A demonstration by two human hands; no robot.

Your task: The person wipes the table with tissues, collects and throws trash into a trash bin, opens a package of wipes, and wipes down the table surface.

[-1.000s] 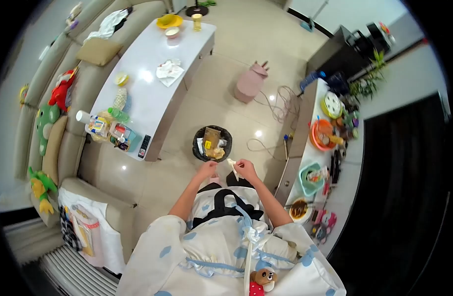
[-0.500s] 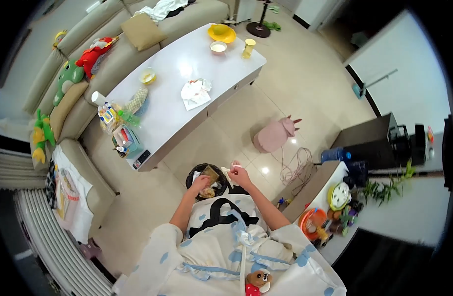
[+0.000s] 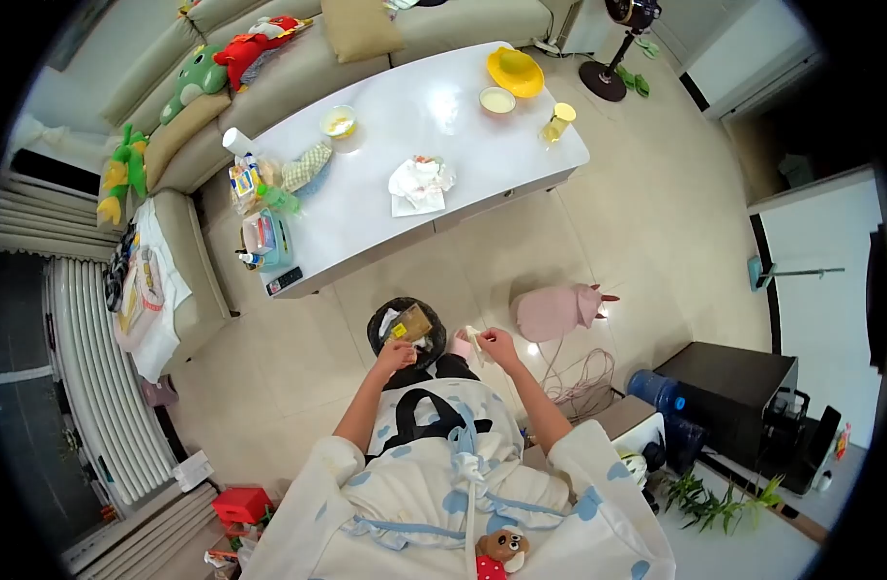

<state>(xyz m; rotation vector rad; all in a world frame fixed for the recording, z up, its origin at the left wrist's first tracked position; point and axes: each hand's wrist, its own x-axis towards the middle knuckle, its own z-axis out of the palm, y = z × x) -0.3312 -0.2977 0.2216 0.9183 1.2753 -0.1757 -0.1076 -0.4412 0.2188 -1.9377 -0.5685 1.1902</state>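
Observation:
My left hand (image 3: pixel 397 356) is at the near edge of a black-lined trash bin (image 3: pixel 375 329), its fingers closed; whatever they may hold is too small to make out. Inside the bin lie a brown package with a yellow label (image 3: pixel 409 326) and white scraps. To the right of the bin, my right hand (image 3: pixel 496 344) pinches a pale, limp piece (image 3: pixel 474 338) above the floor. A pink slipper (image 3: pixel 461 346) shows between the bin and that piece.
Beyond the bin stands a long white table (image 3: pixel 366 193) with bowls, crumpled tissues (image 3: pixel 420 184) and a remote (image 3: pixel 285 281). A pink animal-shaped stool (image 3: pixel 550 311) and loose cables (image 3: pixel 581 370) are on the floor at right.
The view has turned toward the right, so the table and sofa sit differently in it. My left hand has drawn back from inside the bin to its near edge. My right hand still holds the pale piece.

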